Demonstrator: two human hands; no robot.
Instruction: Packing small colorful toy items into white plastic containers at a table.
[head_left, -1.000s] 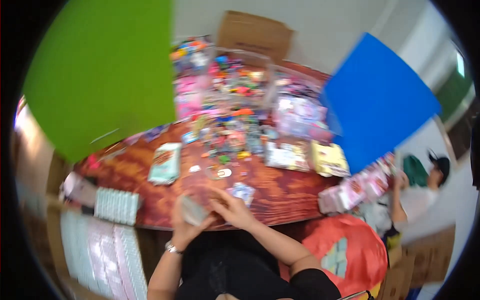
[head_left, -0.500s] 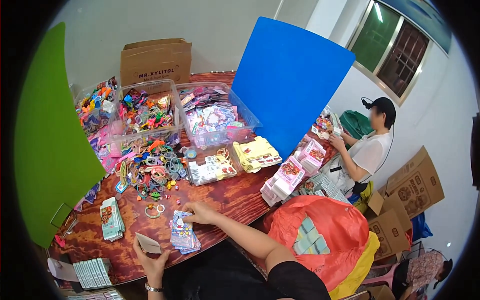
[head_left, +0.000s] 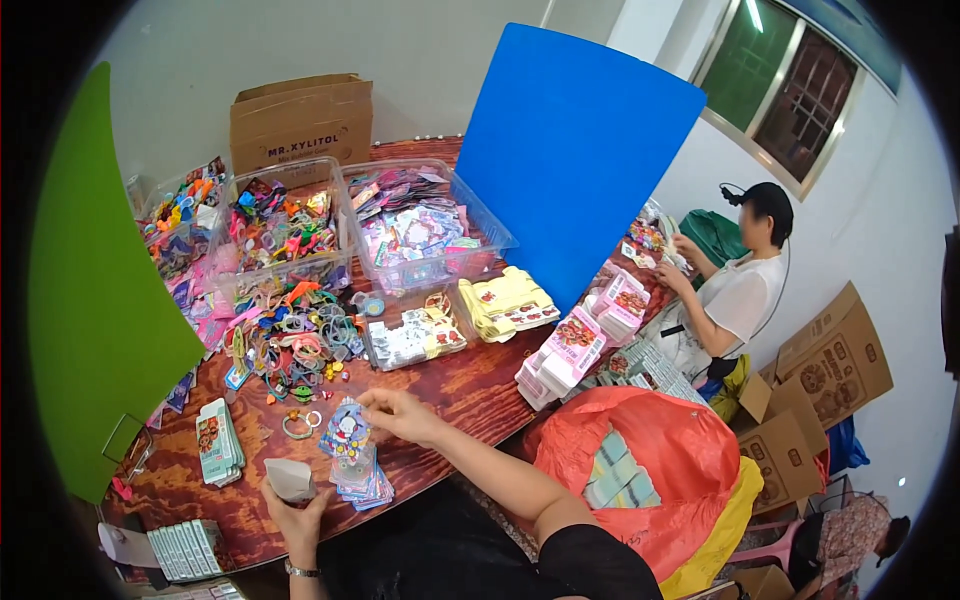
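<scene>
My left hand (head_left: 296, 518) is closed around a small pale paper box (head_left: 290, 478), held just above the table's near edge. Between the fingertips of my right hand (head_left: 398, 412) is a blue picture card (head_left: 344, 428) with a cartoon character on it. The card is raised over a stack of similar cards (head_left: 366, 486) near the edge. Close beyond my left hand lie some hair ties (head_left: 298, 425), one of them pale and ring-shaped. Further left is a pile of flat green-and-white cartons (head_left: 218, 442).
Clear plastic bins (head_left: 440, 262) of trinkets and cards stand at the back. A blue panel (head_left: 580, 150) and a green panel (head_left: 85, 290) flank the table. A red bag (head_left: 690, 450) sits at my right. Beyond it, a co-worker (head_left: 735, 290) handles small items.
My right hand has lifted a card off the stack and moved slightly left and up with it. The pale box in my left hand has tilted more upright.
</scene>
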